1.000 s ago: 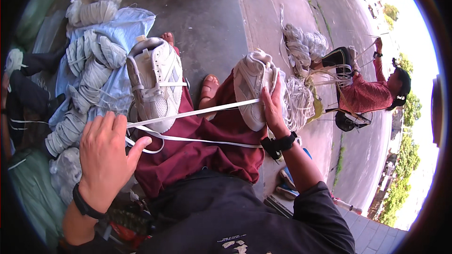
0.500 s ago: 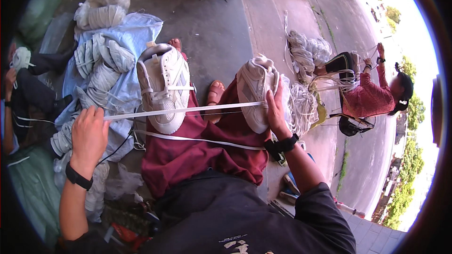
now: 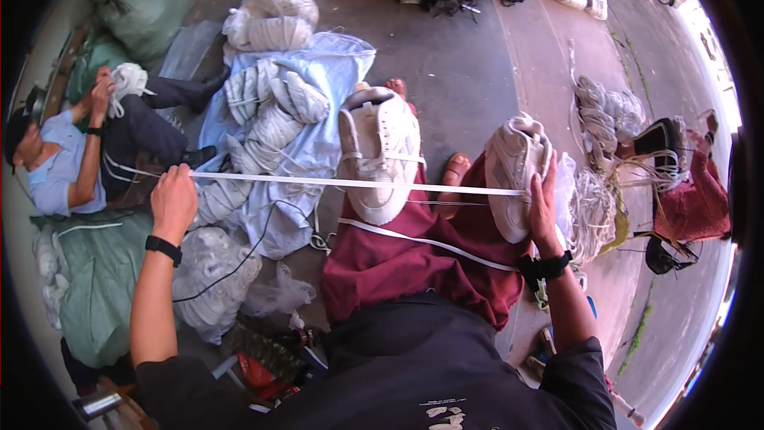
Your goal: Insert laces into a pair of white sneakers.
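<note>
A flat white shoelace [image 3: 358, 183] runs taut across my lap, its left part pinched in the closed fingers of my left hand [image 3: 173, 201]. It meets a white sneaker [image 3: 509, 179] on my right knee. My right hand [image 3: 544, 211] holds that sneaker's outer side, its fingers straight along it; some fingertips are hidden. Another white sneaker [image 3: 380, 155] rests on my left knee, with lace threaded across its lower eyelets. Below the taut stretch, a slack white lace [image 3: 430, 240] curves over my maroon trousers.
Bundled white shoe parts [image 3: 274, 123] lie on a blue sack [image 3: 342, 52] at left. A seated person [image 3: 60, 155] there handles a white shoe. Lace bundles [image 3: 593, 215] lie to the right, beside another person in red [image 3: 692, 199]. Green sacks [image 3: 103, 287] stand at near left.
The view has swung left, so the scene sits farther right and the person at left shows more fully. My left hand has drawn away from the sneakers, lengthening the taut lace.
</note>
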Available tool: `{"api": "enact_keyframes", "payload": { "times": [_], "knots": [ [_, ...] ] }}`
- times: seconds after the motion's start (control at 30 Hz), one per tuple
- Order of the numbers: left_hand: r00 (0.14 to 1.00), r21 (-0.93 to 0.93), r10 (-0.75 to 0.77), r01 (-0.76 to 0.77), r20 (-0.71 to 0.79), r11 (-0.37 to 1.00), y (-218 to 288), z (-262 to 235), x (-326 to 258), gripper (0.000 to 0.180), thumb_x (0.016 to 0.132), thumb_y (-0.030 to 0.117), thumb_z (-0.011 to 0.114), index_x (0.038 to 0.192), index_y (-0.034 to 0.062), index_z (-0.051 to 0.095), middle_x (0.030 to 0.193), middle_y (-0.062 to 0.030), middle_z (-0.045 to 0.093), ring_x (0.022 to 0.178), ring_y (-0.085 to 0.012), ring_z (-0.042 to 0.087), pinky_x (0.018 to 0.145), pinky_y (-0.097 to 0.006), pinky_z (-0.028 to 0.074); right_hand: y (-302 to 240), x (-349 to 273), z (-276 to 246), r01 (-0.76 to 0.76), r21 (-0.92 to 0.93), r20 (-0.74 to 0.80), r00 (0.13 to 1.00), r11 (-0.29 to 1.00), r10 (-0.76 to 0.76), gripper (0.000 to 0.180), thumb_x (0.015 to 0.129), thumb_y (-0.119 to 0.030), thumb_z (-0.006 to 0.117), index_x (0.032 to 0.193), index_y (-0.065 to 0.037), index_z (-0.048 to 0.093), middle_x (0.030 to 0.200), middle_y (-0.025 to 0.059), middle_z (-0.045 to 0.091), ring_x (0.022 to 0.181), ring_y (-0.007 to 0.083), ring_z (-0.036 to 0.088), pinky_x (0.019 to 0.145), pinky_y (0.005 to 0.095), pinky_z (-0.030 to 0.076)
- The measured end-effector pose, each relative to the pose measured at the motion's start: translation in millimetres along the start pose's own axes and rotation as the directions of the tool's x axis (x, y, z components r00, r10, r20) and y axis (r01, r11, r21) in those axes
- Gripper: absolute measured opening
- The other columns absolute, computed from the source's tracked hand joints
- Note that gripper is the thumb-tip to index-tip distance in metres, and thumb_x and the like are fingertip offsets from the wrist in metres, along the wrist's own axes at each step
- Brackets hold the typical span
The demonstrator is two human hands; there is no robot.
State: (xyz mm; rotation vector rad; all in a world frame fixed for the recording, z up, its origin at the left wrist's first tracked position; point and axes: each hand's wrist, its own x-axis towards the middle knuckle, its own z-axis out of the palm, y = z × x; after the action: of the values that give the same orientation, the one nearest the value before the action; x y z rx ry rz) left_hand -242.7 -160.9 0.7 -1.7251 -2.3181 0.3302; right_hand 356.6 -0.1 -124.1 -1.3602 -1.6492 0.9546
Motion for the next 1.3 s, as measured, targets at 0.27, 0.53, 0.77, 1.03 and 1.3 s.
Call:
{"api": "enact_keyframes", "payload": {
  "times": [0.27,0.53,0.77,1.03,1.3],
  "knots": [
    [0.983,0.105,-0.135,0.122,0.124,0.987,-55,-26,-1,0.023,0.092,0.019,0.048,0.096,-0.0006,0.060,0.091,-0.0228,0.068,0.086,-0.0412,0.067,0.076,-0.051,0.054,-21,-7,-6,0.038,0.008,-0.003,0.999,0.999,-0.038,0.068,0.104,-0.031,0.041,0.157,-0.001,0.011,0.164,0.0178,0.011,0.152,0.0289,0.008,0.122,0.0379,0.007],
    [0.908,0.189,-0.344,0.304,0.239,0.934,-98,-53,-3,0.028,0.094,0.022,0.047,0.108,0.0016,0.059,0.098,-0.0262,0.069,0.093,-0.0446,0.067,0.082,-0.055,0.052,-38,-5,-16,0.047,-0.052,-0.019,0.999,0.998,-0.048,0.068,0.102,-0.027,0.044,0.157,-0.001,0.012,0.163,0.0186,0.014,0.152,0.0305,0.010,0.122,0.0398,0.009],
    [0.843,0.162,-0.472,0.444,0.258,0.881,-107,-59,-3,0.029,0.094,0.022,0.046,0.115,0.0043,0.056,0.103,-0.0275,0.068,0.100,-0.0463,0.064,0.087,-0.056,0.050,-35,-5,-25,0.055,-0.024,-0.011,0.998,0.998,-0.055,0.066,0.103,-0.025,0.042,0.157,-0.001,0.013,0.163,0.0179,0.014,0.152,0.0298,0.011,0.122,0.0397,0.008],
    [0.815,0.182,-0.535,0.504,0.225,0.844,-130,-60,-12,0.026,0.094,0.022,0.047,0.114,0.0079,0.056,0.101,-0.0278,0.068,0.100,-0.0463,0.064,0.084,-0.056,0.050,-42,-3,-28,0.077,0.011,-0.010,0.997,0.997,-0.077,0.064,0.105,-0.028,0.040,0.157,-0.002,0.014,0.164,0.0141,0.014,0.152,0.0258,0.009,0.122,0.0377,0.007],
    [0.832,0.131,-0.513,0.495,0.214,0.859,-112,-45,3,0.022,0.095,0.024,0.050,0.110,0.0081,0.055,0.101,-0.0233,0.069,0.098,-0.0455,0.064,0.082,-0.056,0.049,-27,-8,-52,0.045,-0.031,-0.017,0.999,0.999,-0.045,0.065,0.105,-0.028,0.041,0.157,-0.002,0.013,0.164,0.0141,0.013,0.152,0.0260,0.009,0.122,0.0378,0.007]
  ]
}}
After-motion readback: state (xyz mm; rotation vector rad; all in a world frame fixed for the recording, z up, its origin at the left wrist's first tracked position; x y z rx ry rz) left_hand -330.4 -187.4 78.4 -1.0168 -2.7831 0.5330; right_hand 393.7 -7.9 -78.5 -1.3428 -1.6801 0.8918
